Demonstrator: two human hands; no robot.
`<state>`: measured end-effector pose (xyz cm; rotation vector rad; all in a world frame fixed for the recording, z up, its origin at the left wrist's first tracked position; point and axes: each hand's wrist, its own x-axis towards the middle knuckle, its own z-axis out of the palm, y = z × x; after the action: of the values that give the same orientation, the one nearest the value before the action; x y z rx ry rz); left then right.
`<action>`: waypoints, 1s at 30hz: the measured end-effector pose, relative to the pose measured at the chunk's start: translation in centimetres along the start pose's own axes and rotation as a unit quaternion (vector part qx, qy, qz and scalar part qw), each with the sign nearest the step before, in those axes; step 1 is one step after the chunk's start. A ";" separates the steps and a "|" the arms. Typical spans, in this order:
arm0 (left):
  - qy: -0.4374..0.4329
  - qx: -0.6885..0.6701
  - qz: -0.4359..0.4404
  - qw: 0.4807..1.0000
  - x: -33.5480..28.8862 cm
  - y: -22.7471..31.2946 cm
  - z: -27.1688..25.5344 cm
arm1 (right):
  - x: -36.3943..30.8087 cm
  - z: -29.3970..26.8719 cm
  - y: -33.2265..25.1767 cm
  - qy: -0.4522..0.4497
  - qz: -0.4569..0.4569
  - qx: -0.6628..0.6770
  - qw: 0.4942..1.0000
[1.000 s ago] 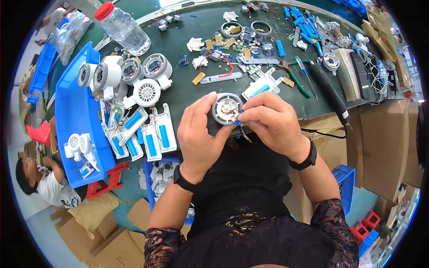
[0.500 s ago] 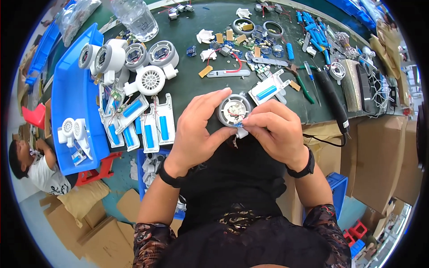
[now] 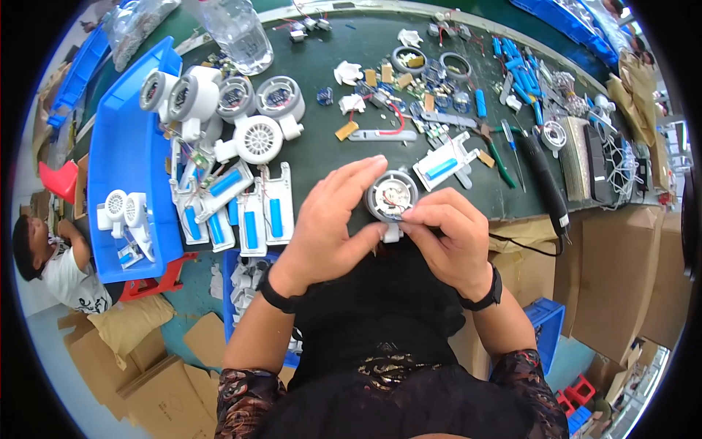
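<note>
While the left hand (image 3: 333, 227) cups the round white plastic fan housing (image 3: 391, 196) at the green tabletop's (image 3: 322, 146) near edge, the right hand's (image 3: 446, 238) fingers, pinched on its thin wires, should work gently to avoid tearing them.

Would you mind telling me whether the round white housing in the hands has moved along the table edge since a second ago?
No. The round white housing sits beside the white battery holder as before.

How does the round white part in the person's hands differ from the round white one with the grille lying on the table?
The held round part is open, showing red wires inside; the grilled part is closed by a slotted cover. The held one sits between the left hand and right hand; the grilled one lies untouched on the green table. Both are round and white.
</note>
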<state>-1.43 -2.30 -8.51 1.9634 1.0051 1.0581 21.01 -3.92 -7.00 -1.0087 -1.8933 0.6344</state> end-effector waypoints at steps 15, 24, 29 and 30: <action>0.085 0.061 -0.062 0.993 0.7 1.2 2.0 | 0.7 -0.4 -0.3 -0.003 0.038 0.032 0.999; 0.066 0.055 -0.071 0.994 0.9 1.2 1.5 | 1.2 -0.7 0.0 -0.035 0.033 0.044 0.998; 0.065 0.052 -0.060 0.995 1.1 1.1 1.4 | 1.2 -0.8 0.1 -0.040 0.023 0.038 0.998; 0.067 0.049 -0.055 0.995 1.1 1.1 1.4 | 1.2 -0.8 0.1 -0.041 0.025 0.042 0.998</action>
<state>0.55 -2.19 -7.86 1.9091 1.2463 1.1094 21.39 -2.88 -6.16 -0.9929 -1.9003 0.7888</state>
